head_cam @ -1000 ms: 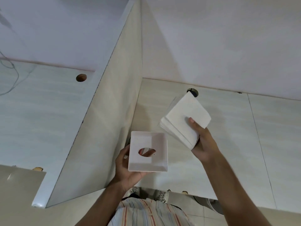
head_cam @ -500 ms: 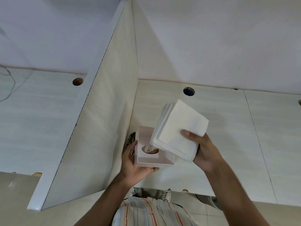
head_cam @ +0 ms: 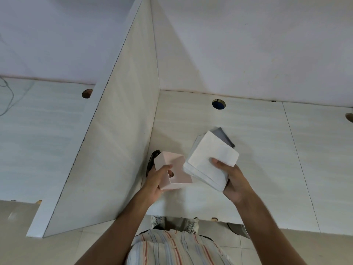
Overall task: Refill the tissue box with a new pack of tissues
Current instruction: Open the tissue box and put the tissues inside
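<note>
head view. the left hand (head_cam: 155,181) grips a pale pink tissue box (head_cam: 172,170), fingers curled round its near-left corner, thumb on the outer wall and fingertips reaching inside the open cavity. the box is off the worktop (head_cam: 267,150), tilted, with its open side turned up toward the camera; a round hole shows in the inner face deep in the cavity. the box is held above the worktop's near left part, close to the upright divider panel (head_cam: 118,140) that bounds the worktop on the left.

the right hand (head_cam: 234,180) holds a stack of white tissues (head_cam: 211,161), thumb pressed on the top sheet, the remaining fingers wrapped beneath the stack and largely hidden. the stack is tilted, its left edge touching or overlapping the box's right rim; whether any part has entered the cavity cannot be determined. a grey sheet or card (head_cam: 223,136) projects from behind the stack's far corner.

a dark object (head_cam: 151,159) lies partly hidden behind the box by the divider; its nature cannot be determined. a round cable hole (head_cam: 218,104) sits by the worktop's far edge. below the near edge, a striped shirt (head_cam: 172,247) and two sneakers (head_cam: 174,222) on tiled floor.
</note>
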